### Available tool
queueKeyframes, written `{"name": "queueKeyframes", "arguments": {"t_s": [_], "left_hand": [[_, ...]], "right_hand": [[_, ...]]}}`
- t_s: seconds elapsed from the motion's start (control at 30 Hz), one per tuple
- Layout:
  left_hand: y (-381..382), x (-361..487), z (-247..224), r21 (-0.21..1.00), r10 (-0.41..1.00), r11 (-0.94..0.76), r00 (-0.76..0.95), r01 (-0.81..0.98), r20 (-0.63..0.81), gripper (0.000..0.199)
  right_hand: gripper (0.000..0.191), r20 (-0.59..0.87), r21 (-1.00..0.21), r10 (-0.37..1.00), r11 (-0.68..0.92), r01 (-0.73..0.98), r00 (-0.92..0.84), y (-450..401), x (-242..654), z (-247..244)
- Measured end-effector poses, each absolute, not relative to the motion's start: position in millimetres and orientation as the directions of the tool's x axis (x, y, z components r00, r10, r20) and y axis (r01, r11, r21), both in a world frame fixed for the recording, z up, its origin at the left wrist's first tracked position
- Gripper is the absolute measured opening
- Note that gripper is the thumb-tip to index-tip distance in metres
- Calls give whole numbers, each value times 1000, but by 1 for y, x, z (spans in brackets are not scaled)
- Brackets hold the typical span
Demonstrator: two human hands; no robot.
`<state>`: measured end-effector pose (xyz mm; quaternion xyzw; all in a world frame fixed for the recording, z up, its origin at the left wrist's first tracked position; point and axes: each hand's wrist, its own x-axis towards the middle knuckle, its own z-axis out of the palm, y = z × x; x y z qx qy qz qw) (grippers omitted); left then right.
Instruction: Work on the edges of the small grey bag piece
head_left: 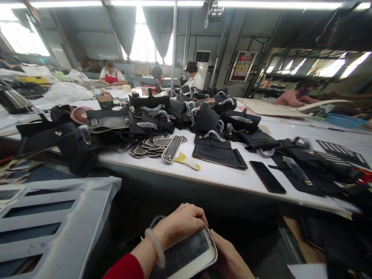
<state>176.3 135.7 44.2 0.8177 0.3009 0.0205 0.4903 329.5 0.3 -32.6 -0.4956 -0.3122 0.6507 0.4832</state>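
Note:
Low in front of me, below the table edge, both my hands hold a flat rounded bag panel (188, 252) with a dark grey felt-like face and a pale border. My left hand (181, 224), with a pale bangle on the wrist and a red sleeve, curls over the panel's top edge. My right hand (229, 259) grips its right end. Ahead on the white table (221, 174) lie a stack of similar black oval pieces (151, 147), one upright piece (172, 148) and a yellow-handled tool (187, 160).
Many black bag parts with gold clasps (203, 116) cover the table. A black phone (267, 176) lies near its front edge and a small pink fan (80, 114) stands at left. A white slotted rack (52, 221) is at lower left. Other people work at far tables.

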Motion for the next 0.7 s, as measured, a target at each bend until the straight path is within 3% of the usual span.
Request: {"name": "queueKeyframes", "arguments": {"t_s": [0.1, 0.4, 0.7], "left_hand": [[136, 177, 43, 815, 516, -328, 813, 478, -270, 30], [135, 177, 46, 804, 522, -331, 806, 493, -279, 29], [137, 176, 45, 791, 497, -370, 823, 488, -275, 31]], "right_hand": [[48, -364, -885, 929, -369, -285, -73, 2, 329, -25], [45, -375, -837, 925, -363, -408, -53, 6, 316, -12], [50, -495, -736, 866, -461, -495, -70, 8, 313, -7]]}}
